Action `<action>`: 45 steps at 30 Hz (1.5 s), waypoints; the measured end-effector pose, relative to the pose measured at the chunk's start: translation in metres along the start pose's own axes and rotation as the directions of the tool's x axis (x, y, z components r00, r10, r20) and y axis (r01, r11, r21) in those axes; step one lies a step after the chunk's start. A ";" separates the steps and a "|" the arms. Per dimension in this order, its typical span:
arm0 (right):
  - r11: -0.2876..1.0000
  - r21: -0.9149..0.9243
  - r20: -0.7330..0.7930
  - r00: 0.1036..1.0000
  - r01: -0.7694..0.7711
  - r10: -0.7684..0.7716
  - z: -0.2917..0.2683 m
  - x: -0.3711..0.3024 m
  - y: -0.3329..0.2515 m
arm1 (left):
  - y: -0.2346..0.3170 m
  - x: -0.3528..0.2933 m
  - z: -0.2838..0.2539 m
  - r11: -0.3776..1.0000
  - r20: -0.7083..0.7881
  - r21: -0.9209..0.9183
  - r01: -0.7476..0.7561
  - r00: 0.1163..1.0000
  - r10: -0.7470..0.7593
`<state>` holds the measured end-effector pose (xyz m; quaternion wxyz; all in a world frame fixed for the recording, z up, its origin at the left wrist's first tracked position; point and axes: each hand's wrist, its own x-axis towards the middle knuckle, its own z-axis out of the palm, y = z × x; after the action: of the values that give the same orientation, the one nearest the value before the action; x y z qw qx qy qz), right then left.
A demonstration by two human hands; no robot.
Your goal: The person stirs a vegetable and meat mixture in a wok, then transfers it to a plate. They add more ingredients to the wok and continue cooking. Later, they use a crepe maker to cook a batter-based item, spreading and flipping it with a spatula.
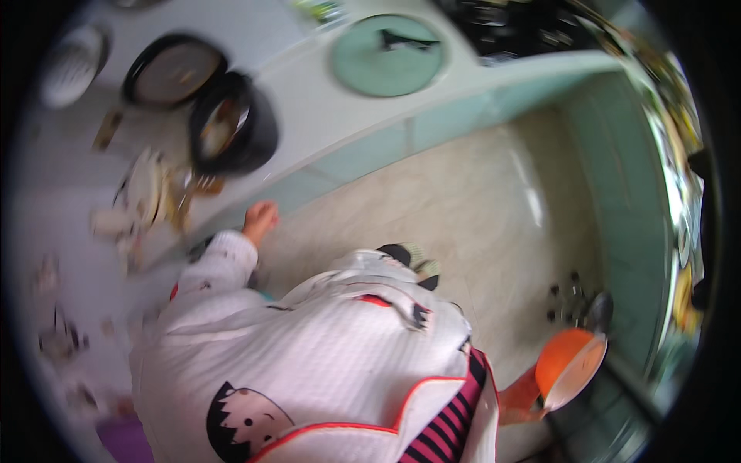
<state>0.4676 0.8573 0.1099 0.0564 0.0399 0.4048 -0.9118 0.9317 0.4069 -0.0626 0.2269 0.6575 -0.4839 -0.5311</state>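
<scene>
My right hand (pixel 522 398), low at the right, grips an orange bowl (pixel 562 361) with a pale inside. The bowl is tilted on its side, and its mouth faces away from me to the lower right. My left hand (pixel 261 219) hangs beside the counter edge at the left, below a black pot (pixel 251 135). Its fingers look curled in, slightly blurred, and nothing shows in them.
On the white counter (pixel 301 108) stand a round black pan (pixel 176 71), a white colander (pixel 73 68) and a green round board (pixel 378 65) with a dark tool on it. A black stove (pixel 525 31) is at the far right. Bottles (pixel 570 297) stand on the floor.
</scene>
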 end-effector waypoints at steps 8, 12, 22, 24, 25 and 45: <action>0.944 0.028 0.230 0.921 -0.330 0.315 0.030 0.101 0.039 | -0.029 0.004 -0.098 0.953 -0.276 0.298 -0.056 0.951 0.142; 0.887 0.047 0.319 0.848 -0.460 0.423 0.064 0.113 0.050 | -0.102 -0.034 -0.133 0.824 -0.285 0.554 -0.116 0.904 0.319; 0.874 -0.125 0.267 0.833 -0.469 0.485 0.069 0.107 0.073 | -0.123 -0.108 0.061 0.974 0.200 0.045 0.223 0.953 -0.228; 0.874 -0.170 0.245 0.839 -0.456 0.486 0.064 0.103 0.070 | -0.084 -0.101 0.111 0.964 0.350 0.162 0.212 0.901 -0.257; 0.872 -0.072 0.257 0.836 -0.483 0.484 0.064 0.100 0.072 | -0.069 -0.099 0.139 0.956 0.381 0.148 0.252 0.878 -0.290; 0.987 0.156 -0.262 0.965 0.036 0.006 -0.087 0.368 0.014 | 0.109 0.028 0.530 0.952 0.704 0.305 0.011 0.670 -0.234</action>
<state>0.1074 0.8866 -0.0019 -0.0079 0.1610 0.3347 -0.9284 0.4010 0.4498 -0.1640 -0.1161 0.4456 -0.5570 -0.6912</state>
